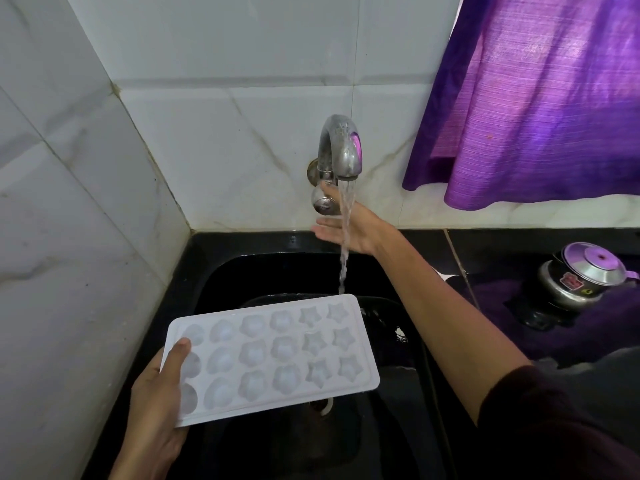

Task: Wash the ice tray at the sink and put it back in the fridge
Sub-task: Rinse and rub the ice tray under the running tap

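A white ice tray (277, 355) with round, flower and star moulds is held level over the black sink (221, 271). My left hand (156, 403) grips its near left end, thumb lying on top. Water runs from the chrome tap (341, 147) on the tiled wall and falls just past the tray's far edge. My right hand (346, 226) is up by the tap's round knob (323, 202), fingers spread, thumb close to the knob, with the stream passing in front of the palm.
White tiled walls stand behind and to the left of the sink. A purple curtain (526, 98) hangs at the upper right. A metal pressure cooker (581, 275) rests on the black counter to the right. The drain (322, 405) shows under the tray.
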### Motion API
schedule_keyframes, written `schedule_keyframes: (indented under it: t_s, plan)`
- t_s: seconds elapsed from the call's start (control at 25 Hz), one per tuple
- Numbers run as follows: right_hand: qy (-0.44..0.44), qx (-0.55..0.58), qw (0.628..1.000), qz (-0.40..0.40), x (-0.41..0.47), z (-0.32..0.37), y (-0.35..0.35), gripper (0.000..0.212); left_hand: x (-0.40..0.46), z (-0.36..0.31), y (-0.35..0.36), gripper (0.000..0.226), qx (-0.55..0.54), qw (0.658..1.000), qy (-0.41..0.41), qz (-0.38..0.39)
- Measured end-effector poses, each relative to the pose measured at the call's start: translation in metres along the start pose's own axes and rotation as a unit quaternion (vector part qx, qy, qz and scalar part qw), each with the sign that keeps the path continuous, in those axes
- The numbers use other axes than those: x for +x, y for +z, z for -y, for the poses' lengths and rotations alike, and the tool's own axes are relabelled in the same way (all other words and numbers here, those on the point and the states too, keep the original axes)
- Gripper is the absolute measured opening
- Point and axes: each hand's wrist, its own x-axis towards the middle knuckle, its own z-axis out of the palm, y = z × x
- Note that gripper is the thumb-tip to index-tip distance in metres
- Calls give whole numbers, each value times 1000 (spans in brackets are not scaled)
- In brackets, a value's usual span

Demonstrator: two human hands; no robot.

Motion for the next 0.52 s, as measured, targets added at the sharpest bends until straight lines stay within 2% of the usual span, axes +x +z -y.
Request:
schedule_keyframes:
  t_s: [0.08,0.16,0.24,0.32,0.4,0.52]
  plan:
    - [20,26,999,17,-5,-15,-14,64,-2,5,-1,22,0,1000,-7,9]
    - [8,46,998,38,-5,-15,-14,73,-5,10,0,19,6,1000,-15,15]
    - [-21,46,998,23,1,-1,-2,62,-10,13,2,16,4,999,-24,23]
    - [-37,38,998,-27,5,9,14,47,-13,14,3,15,0,999,-25,23]
    - [-55,27,997,-57,11,6,21,44,-16,15,3,15,1,1000,-21,18]
    - [-67,23,996,-51,11,2,20,44,-18,17,1,13,9,1000,-13,18]
